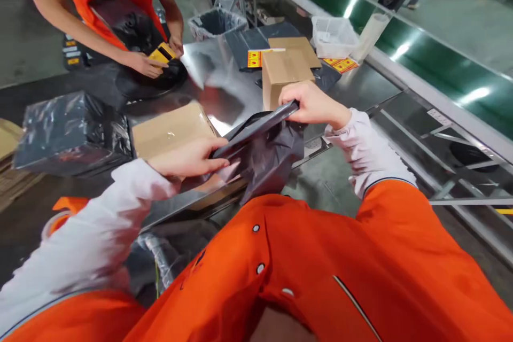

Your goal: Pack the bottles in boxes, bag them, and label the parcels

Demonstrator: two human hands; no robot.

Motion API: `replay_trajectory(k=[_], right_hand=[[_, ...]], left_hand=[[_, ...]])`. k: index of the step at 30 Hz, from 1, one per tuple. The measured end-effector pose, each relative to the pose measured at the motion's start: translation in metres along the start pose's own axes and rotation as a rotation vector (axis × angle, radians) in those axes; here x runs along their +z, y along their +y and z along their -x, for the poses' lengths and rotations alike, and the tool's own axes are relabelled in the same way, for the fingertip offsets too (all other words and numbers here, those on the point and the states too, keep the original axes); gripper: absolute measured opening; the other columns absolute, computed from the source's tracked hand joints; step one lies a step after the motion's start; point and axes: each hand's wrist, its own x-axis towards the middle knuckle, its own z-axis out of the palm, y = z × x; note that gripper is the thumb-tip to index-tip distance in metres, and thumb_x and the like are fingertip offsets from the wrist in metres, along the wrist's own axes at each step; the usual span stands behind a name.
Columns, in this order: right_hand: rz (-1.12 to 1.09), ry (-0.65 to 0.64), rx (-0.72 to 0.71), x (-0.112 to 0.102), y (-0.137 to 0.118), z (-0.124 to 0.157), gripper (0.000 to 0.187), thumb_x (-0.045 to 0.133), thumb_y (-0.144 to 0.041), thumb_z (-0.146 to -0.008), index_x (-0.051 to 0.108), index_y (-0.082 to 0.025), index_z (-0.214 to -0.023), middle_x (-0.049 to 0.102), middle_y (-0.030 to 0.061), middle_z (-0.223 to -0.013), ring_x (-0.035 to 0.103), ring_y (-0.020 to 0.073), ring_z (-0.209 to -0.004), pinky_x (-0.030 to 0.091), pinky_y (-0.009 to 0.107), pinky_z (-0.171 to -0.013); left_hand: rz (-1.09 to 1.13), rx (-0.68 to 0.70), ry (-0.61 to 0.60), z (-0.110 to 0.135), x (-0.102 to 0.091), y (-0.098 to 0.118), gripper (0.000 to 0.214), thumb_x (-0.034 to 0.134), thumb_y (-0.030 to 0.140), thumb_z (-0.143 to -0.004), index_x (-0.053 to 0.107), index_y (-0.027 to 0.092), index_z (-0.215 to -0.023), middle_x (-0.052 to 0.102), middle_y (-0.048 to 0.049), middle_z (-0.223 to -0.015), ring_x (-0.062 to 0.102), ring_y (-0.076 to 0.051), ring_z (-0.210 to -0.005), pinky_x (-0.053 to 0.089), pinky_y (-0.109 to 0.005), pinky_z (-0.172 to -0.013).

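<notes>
Between my hands a dark grey plastic mailing bag (272,155) is stretched by its folded upper edge, its body hanging crumpled in front of my chest. My left hand (196,157) pinches the near-left end of that edge. My right hand (310,102) has its fingers closed round the other end, higher up. A brown cardboard box (172,131) lies on the metal table just beyond my left hand. Right behind my right hand stands another cardboard box (282,72). What is inside the bag, if anything, is hidden.
Across the table a co-worker in orange (108,0) holds a yellow-and-black item (163,54) over black plastic. A black-wrapped parcel (72,133) sits at left. Beyond are a white basket (334,36), dark flat bags (256,37), a lined bin (218,22) and a green conveyor (425,59).
</notes>
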Motion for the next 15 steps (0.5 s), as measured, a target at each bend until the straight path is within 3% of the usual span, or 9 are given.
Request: replay_trajectory(k=[2,4,7,9,11,15], right_hand=[[0.12,0.041,-0.015,-0.008,-0.013,0.0,0.014,0.06,-0.025,-0.096,0.067,-0.015,-0.09,0.066,0.0089,-0.102,0.055,0.0213,-0.097,0.038,0.036,-0.091],[0.241,0.063,-0.005,-0.014,-0.04,-0.002,0.012,0.063,-0.02,-0.093,0.069,-0.015,-0.102,0.067,0.0124,-0.114,0.054,0.0262,-0.109,0.037,0.043,-0.098],[0.209,-0.015,-0.103,-0.016,-0.087,-0.011,0.038,0.071,-0.02,-0.091,0.063,-0.015,-0.128,0.064,0.0161,-0.132,0.054,0.0299,-0.123,0.038,0.045,-0.106],[0.028,-0.104,-0.171,-0.016,-0.106,-0.02,0.053,0.076,-0.021,-0.089,0.055,-0.015,-0.138,0.063,0.0158,-0.136,0.057,0.0275,-0.123,0.042,0.039,-0.104],[-0.198,-0.174,-0.128,-0.013,-0.111,-0.029,0.059,0.082,-0.023,-0.086,0.053,-0.014,-0.136,0.067,0.013,-0.128,0.063,0.0237,-0.112,0.047,0.032,-0.096],[-0.733,-0.417,-0.026,0.008,-0.092,-0.034,0.042,0.086,-0.022,-0.075,0.061,-0.012,-0.108,0.073,0.0048,-0.103,0.066,0.018,-0.093,0.05,0.025,-0.085]], left_hand=[[0.0,0.01,-0.031,0.001,0.001,-0.005,0.046,0.059,0.06,-0.088,0.068,0.017,-0.102,0.071,-0.0048,-0.084,0.065,-0.023,-0.082,0.054,-0.03,-0.079],[-0.04,0.035,0.046,0.001,-0.003,-0.007,0.044,0.05,0.055,-0.094,0.066,0.016,-0.106,0.073,-0.0074,-0.093,0.066,-0.023,-0.088,0.056,-0.032,-0.085],[-0.112,0.116,0.131,0.004,-0.02,0.003,0.045,0.042,0.049,-0.099,0.066,0.014,-0.114,0.075,-0.0116,-0.112,0.067,-0.025,-0.104,0.055,-0.034,-0.098],[-0.168,0.184,0.14,0.009,-0.035,0.016,0.047,0.043,0.049,-0.099,0.068,0.015,-0.119,0.074,-0.0118,-0.124,0.067,-0.025,-0.114,0.052,-0.034,-0.106],[-0.224,0.226,0.148,0.015,-0.046,0.03,0.046,0.044,0.049,-0.099,0.072,0.017,-0.117,0.075,-0.0097,-0.125,0.068,-0.025,-0.115,0.051,-0.032,-0.105],[-0.187,0.187,0.2,0.028,-0.061,0.055,0.045,0.045,0.05,-0.096,0.075,0.016,-0.101,0.075,-0.0044,-0.092,0.068,-0.019,-0.082,0.054,-0.024,-0.077]])
